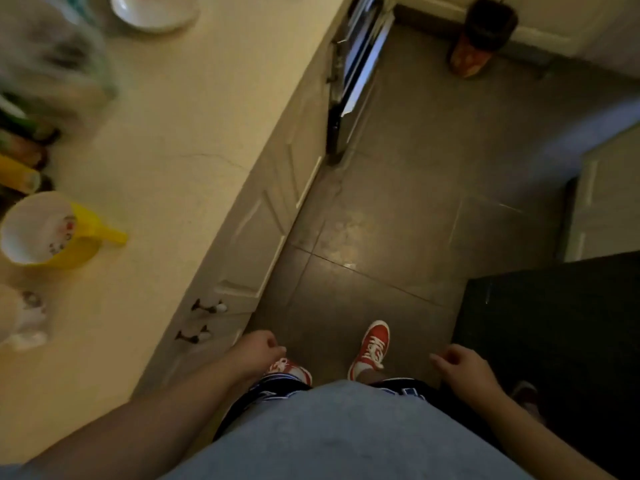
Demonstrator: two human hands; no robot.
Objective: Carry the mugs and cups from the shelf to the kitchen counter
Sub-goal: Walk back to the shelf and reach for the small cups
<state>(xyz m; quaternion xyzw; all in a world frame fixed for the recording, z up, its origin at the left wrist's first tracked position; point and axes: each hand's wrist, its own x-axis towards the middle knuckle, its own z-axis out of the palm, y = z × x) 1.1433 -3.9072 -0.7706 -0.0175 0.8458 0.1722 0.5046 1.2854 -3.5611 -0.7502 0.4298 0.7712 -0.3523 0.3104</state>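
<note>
A yellow mug (52, 232) with a white inside stands on the cream kitchen counter (180, 140) at the left. Just below it sits a pale decorated cup (24, 320), partly cut off by the frame edge. A white cup or bowl (152, 10) rests at the counter's far end. My left hand (258, 351) hangs low beside the counter's cabinet front, fingers curled, holding nothing. My right hand (460, 367) hangs at my right side, fingers loosely curled and empty. No shelf is in view.
Bottles and blurred items (20, 157) crowd the counter's left edge. An oven door (356, 81) hangs ajar past the cabinets. A dark pot (483, 36) stands on the grey tile floor far ahead. A black surface (554, 323) lies at my right. My red shoes (372, 344) point forward.
</note>
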